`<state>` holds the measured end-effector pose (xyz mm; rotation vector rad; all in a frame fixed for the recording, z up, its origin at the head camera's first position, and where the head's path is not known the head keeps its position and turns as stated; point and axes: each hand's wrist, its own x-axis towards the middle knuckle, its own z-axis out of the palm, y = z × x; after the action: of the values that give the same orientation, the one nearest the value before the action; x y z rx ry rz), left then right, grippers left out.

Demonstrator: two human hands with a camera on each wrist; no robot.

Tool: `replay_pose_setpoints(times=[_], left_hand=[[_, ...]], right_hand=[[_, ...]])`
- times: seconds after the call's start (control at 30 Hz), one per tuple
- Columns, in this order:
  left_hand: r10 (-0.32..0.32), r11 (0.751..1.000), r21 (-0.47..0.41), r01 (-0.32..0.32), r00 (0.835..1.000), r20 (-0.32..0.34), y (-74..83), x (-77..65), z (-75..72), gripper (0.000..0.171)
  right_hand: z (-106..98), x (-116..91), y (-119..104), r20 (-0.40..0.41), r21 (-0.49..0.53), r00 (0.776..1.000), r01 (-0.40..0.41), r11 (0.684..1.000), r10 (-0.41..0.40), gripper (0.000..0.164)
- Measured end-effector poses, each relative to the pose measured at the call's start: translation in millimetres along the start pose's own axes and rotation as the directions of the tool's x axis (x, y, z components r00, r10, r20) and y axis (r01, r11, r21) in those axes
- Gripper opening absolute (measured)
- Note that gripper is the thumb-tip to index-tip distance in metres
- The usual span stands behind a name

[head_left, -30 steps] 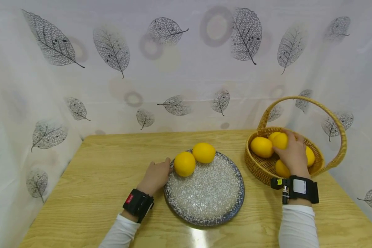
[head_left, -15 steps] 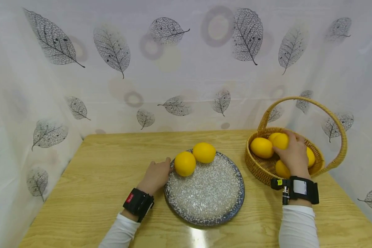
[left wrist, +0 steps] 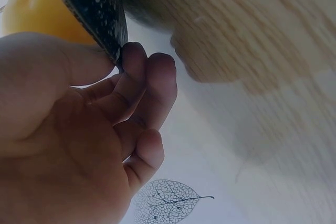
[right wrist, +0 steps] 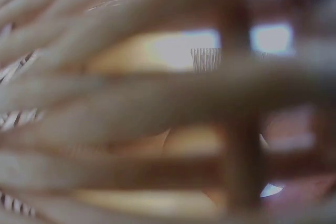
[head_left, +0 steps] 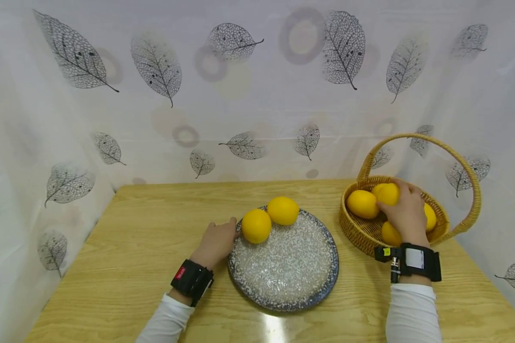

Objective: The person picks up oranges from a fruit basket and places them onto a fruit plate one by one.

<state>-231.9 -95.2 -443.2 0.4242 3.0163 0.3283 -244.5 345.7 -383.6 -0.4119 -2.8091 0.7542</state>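
Note:
My left hand (head_left: 216, 244) pinches the left rim of a round speckled grey plate (head_left: 289, 269) with a dark edge. In the left wrist view, the thumb lies over the plate's rim (left wrist: 97, 9) and the fingertips are under it. Two yellow lemons, one rounder lemon (head_left: 256, 226) and one oval lemon (head_left: 283, 211), sit together at the plate's upper left. My right hand (head_left: 406, 216) reaches into a wicker basket (head_left: 357, 233) and grips a lemon (head_left: 388, 194), partly covered by the fingers. Blurred wicker weave (right wrist: 131, 114) hides most of this hand in the right wrist view.
Several other lemons lie in the basket, including a left lemon (head_left: 363, 204) and a right lemon (head_left: 429, 217). The tall basket handle (head_left: 468, 176) arches over the right side. A leaf-print curtain (head_left: 257, 95) stands behind the wooden table (head_left: 146, 228).

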Motion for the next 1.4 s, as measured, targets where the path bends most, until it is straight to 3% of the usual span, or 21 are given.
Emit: replay_pose_setpoints(times=[0.6, 1.13, 1.4], left_hand=[[0.011, 1.0, 0.002, -0.011, 1.0, -0.011, 2.8, -1.7, -6.1, 0.043], [0.012, 1.0, 0.011, -0.012, 1.0, -0.007, 3.0, -2.2, -6.9, 0.043], [0.011, 1.0, 0.013, -0.011, 1.0, -0.02, 2.4, -1.9, -4.3, 0.043]], right_hand=[[-7, -4, -5, -0.004, -0.02, 0.999, 0.054, 0.998, -0.054, 0.079], [-19, -11, -15, 0.07, -0.056, 0.991, 0.119, 0.991, -0.115, 0.079], [-24, -15, -16, 0.137, -0.083, 0.976, 0.182, 0.98, -0.17, 0.08]])
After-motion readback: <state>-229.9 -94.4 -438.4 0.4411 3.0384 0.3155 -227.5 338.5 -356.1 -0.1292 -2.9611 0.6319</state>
